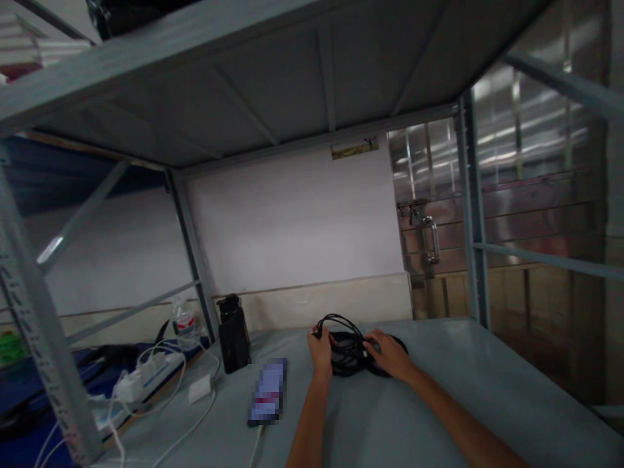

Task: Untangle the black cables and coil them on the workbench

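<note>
A coiled black cable (349, 351) lies on the grey metal shelf (463, 377) near its back edge. My left hand (320, 350) is closed on the coil's left side, pinching a loop of the cable. My right hand (389, 354) rests on the coil's right side, its fingers curled over the strands. Both forearms reach in from the lower edge of the view.
A phone (268, 392) with a white cord lies left of my hands. A black bottle-like object (233, 341) stands by the shelf post (192, 250). A white power strip (146, 380) and charger (199, 390) with white wires sit at the left. A metal door (429, 240) is behind.
</note>
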Demonstrator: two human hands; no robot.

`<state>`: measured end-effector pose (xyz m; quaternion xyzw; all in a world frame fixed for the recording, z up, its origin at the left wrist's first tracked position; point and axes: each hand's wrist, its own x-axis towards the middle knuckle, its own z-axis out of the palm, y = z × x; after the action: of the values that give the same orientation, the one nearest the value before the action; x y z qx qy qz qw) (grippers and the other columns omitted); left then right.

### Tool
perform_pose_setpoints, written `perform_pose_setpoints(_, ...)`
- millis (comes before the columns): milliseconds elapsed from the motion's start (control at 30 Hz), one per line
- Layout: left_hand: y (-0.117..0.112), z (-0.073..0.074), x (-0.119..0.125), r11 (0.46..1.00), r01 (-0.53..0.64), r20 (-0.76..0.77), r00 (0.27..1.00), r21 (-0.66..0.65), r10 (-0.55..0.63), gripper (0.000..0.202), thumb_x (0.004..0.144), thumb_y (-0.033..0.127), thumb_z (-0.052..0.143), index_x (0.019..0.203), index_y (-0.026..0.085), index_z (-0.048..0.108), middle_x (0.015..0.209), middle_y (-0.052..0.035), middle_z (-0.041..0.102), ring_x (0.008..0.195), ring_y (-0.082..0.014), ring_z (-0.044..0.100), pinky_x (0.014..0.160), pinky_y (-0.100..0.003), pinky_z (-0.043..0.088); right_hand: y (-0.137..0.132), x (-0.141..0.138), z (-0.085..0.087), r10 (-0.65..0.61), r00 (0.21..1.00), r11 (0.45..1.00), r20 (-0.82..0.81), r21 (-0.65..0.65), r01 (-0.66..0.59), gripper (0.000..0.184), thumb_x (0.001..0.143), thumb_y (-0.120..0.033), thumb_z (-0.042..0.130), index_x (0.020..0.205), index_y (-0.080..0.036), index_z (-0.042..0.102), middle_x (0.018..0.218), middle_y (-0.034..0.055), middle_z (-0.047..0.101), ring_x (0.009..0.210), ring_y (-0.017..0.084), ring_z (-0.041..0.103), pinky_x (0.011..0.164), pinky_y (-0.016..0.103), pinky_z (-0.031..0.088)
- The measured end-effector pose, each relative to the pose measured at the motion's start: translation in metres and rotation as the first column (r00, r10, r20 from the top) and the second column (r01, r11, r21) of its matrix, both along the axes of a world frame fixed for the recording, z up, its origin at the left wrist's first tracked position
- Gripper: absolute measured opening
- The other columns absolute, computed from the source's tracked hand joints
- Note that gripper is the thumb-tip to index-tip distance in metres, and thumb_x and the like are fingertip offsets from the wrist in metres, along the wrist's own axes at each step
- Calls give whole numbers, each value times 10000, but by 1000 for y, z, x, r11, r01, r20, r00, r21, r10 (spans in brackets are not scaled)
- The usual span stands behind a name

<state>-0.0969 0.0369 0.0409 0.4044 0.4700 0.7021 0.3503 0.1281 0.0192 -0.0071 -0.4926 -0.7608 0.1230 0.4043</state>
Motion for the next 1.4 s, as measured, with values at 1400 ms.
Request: perform_pose_setpoints(1400,-14,0,-2,944,-312,-890,454,-108,48,529,960,132,728,1481,126,641,1488,-219,646,1412,-357,614,1238,-468,463,-14,44,29,14,907,977,422,-199,77,471,875,-463,767,1235,-161,790,1210,184,800,1125,364,767,986,414,567)
